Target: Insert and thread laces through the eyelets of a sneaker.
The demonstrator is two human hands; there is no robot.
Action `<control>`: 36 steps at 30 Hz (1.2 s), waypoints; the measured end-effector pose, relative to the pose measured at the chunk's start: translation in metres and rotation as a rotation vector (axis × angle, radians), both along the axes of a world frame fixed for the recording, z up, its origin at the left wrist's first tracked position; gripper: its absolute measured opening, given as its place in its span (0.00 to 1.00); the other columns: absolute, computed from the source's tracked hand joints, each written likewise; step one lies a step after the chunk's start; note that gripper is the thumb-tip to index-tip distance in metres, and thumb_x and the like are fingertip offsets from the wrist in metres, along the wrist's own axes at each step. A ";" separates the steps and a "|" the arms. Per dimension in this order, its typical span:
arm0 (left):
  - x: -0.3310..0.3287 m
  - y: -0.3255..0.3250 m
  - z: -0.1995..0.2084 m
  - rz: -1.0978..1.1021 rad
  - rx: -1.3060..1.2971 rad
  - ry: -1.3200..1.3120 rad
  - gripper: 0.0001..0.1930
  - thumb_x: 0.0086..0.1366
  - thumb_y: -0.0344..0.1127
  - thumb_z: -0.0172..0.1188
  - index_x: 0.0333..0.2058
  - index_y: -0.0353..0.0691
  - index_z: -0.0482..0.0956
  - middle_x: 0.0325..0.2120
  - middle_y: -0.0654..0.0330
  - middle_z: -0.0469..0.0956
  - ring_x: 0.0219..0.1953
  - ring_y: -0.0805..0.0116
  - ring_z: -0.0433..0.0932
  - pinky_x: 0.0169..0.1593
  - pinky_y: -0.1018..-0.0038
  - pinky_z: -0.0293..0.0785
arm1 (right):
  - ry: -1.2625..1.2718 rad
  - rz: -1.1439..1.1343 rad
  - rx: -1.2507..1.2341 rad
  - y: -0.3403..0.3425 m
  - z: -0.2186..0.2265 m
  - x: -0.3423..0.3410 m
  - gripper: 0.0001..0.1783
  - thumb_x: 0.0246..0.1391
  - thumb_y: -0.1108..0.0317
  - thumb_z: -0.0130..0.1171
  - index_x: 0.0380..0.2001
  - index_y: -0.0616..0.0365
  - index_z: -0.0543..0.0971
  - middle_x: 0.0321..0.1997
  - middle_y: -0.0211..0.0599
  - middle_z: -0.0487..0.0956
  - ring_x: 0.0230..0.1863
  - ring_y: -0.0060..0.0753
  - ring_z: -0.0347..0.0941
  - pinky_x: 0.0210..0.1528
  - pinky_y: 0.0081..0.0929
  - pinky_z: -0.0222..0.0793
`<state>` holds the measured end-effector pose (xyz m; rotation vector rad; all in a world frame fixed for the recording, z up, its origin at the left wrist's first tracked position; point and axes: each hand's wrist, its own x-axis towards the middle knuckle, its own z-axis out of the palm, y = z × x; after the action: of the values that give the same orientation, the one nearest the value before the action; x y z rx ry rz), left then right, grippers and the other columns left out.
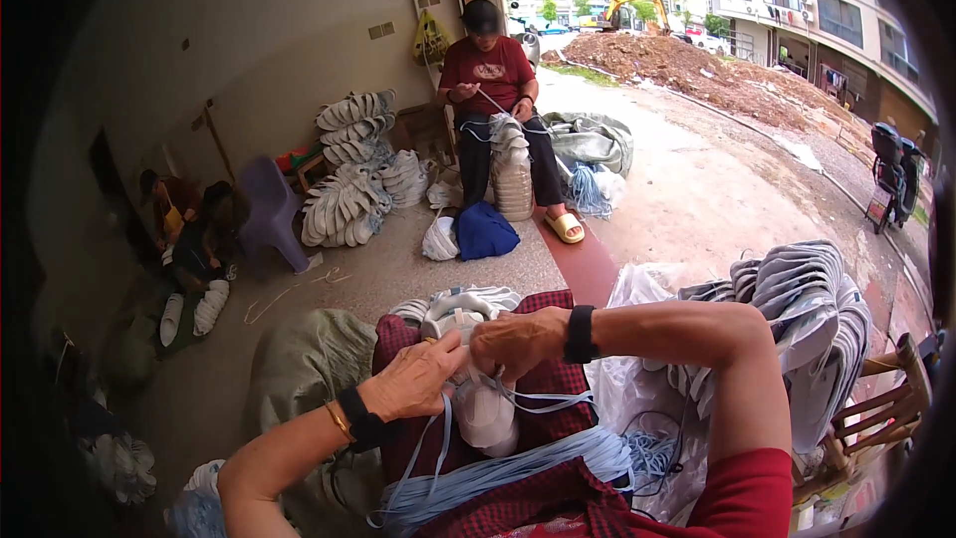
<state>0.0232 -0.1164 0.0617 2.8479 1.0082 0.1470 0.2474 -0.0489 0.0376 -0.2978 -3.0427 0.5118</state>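
Observation:
A white shoe upper (pixel 486 416) rests on my lap, toe toward me. My left hand (pixel 416 376) is closed at its left side, fingers pinched by the eyelets, with a light blue shoelace (pixel 440 438) hanging beneath it. Bent over the upper from the right, my right hand (pixel 520 341) has its fingers curled on the lace, whose loose length (pixel 553 401) trails to the right. My fingertips are partly hidden. Behind both hands sit more shoe uppers (pixel 468 299). Across my lap lies a thick bundle of light blue laces (pixel 508 473).
Stacked grey-white uppers (pixel 797 314) stand at my right beside a wooden chair (pixel 881 403). A green sack (pixel 309 364) is at my left. Ahead, a seated person (pixel 498 80) handles a lace near more stacked uppers (pixel 349 194) and a purple chair (pixel 271 214).

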 end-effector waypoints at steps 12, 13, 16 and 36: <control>0.000 0.013 0.009 -0.035 -0.075 0.184 0.11 0.51 0.35 0.66 0.34 0.40 0.80 0.38 0.53 0.75 0.40 0.45 0.80 0.42 0.53 0.75 | 0.205 -0.081 0.250 -0.017 -0.026 0.006 0.12 0.44 0.63 0.65 0.33 0.56 0.82 0.43 0.33 0.76 0.53 0.40 0.66 0.44 0.43 0.67; -0.003 0.010 0.009 -0.015 -0.100 0.165 0.11 0.52 0.37 0.67 0.33 0.40 0.80 0.36 0.55 0.76 0.39 0.46 0.80 0.41 0.54 0.75 | 0.198 -0.078 0.244 -0.017 -0.025 0.006 0.12 0.44 0.63 0.65 0.32 0.57 0.82 0.43 0.33 0.76 0.52 0.40 0.66 0.44 0.43 0.67; -0.003 0.008 0.009 -0.005 -0.102 0.155 0.14 0.53 0.42 0.69 0.30 0.39 0.79 0.34 0.57 0.78 0.37 0.48 0.81 0.40 0.55 0.75 | 0.203 -0.067 0.253 -0.016 -0.027 0.002 0.11 0.42 0.64 0.67 0.31 0.54 0.82 0.40 0.32 0.75 0.52 0.39 0.65 0.44 0.43 0.65; -0.003 0.047 -0.002 0.221 -0.599 0.329 0.17 0.57 0.40 0.50 0.36 0.35 0.83 0.24 0.53 0.75 0.30 0.62 0.76 0.37 0.66 0.73 | 0.231 -0.099 0.196 -0.016 -0.028 -0.005 0.10 0.41 0.65 0.68 0.29 0.56 0.81 0.40 0.35 0.75 0.54 0.42 0.63 0.44 0.45 0.65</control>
<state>0.0203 -0.0692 0.0599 2.2474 1.1765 -0.5308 0.2424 -0.0647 0.0093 -0.3512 -2.8082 0.2217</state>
